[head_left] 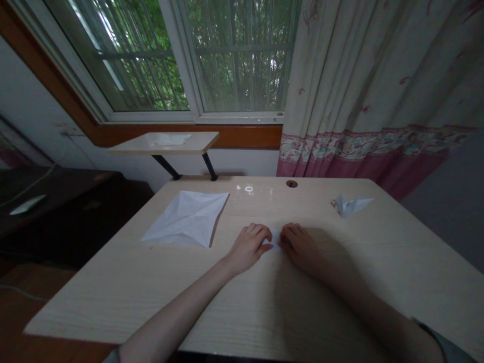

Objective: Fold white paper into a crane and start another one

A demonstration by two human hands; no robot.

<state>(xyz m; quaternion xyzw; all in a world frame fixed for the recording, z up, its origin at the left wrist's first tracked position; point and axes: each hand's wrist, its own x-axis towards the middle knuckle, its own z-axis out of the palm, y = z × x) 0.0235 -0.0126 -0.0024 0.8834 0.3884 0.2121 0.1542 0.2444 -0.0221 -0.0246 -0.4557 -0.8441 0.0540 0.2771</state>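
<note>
while both hands curl inward toward each other, a small white paper (276, 237) sits between them near the middle of the counter (227, 312). the left hand (247, 248) grips its left side between thumb and bent fingers; the right hand (301, 247) closes on its right side, though shade hides the exact pinch. on the raised shelf (202, 142), carried by black legs at the back left, lies a thin white sheet (172, 139). a round hole (291, 184) is set near the counter's back edge. a large creased sheet (189, 218) lies left of the hands, one corner pointing at the counter's slanting left edge; a folded paper piece (350, 205) rests to the right, nearer the back right corner. bare wood runs from the hands to the front edge, crossed by both forearms, and on either side toward those two papers, well apart.
</note>
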